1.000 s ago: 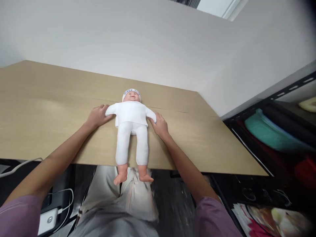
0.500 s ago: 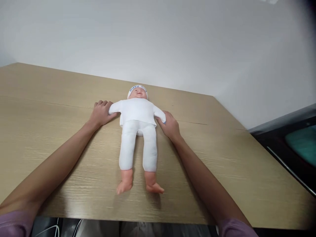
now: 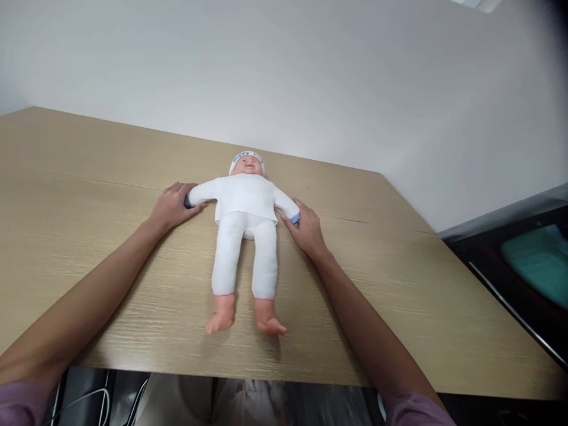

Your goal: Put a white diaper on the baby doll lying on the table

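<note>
While hands grip the doll, black shelving holds something teal.

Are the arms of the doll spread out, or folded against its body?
Spread out: on the doll, both white sleeves extend outward, one to the left hand, one to the right hand.

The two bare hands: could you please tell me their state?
Left hand: holding a white-clothed baby doll by one sleeve end.
Right hand: holding its other sleeve end.
</note>
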A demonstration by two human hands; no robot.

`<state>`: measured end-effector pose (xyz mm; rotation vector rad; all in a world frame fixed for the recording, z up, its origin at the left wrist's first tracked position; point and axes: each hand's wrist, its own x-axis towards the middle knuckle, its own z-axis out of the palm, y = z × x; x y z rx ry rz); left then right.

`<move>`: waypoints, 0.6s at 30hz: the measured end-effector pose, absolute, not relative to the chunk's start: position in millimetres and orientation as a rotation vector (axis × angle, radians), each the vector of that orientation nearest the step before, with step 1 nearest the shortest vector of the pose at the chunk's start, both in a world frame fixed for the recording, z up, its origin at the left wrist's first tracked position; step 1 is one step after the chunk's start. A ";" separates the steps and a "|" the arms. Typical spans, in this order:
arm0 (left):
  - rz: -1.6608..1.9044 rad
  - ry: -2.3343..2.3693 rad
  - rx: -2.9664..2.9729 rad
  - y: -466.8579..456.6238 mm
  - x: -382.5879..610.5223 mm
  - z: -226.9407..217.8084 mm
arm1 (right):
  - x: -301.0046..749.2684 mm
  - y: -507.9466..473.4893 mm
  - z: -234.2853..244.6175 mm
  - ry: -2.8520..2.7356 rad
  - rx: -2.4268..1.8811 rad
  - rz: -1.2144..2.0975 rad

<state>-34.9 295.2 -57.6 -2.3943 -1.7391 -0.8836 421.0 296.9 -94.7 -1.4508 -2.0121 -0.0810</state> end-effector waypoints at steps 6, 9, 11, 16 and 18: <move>-0.821 -1.762 -2.429 304.0 -44.1 -60.5 | 425.4 306.4 -96.5 -2.050 -1.456 0.005; -0.822 -1.782 -2.423 308.0 -41.9 -59.2 | 421.9 309.3 -92.9 -2.041 -1.478 -0.017; -0.812 -1.806 -2.400 307.7 -40.6 -58.7 | 419.0 307.8 -90.1 -2.043 -1.489 -0.028; -0.796 -1.882 -2.332 294.3 -36.3 -58.4 | 413.4 293.2 -89.8 -1.980 -1.560 -0.055; -0.800 -1.934 -2.311 285.2 -32.5 -57.8 | 410.1 284.4 -91.6 -1.930 -1.617 -0.067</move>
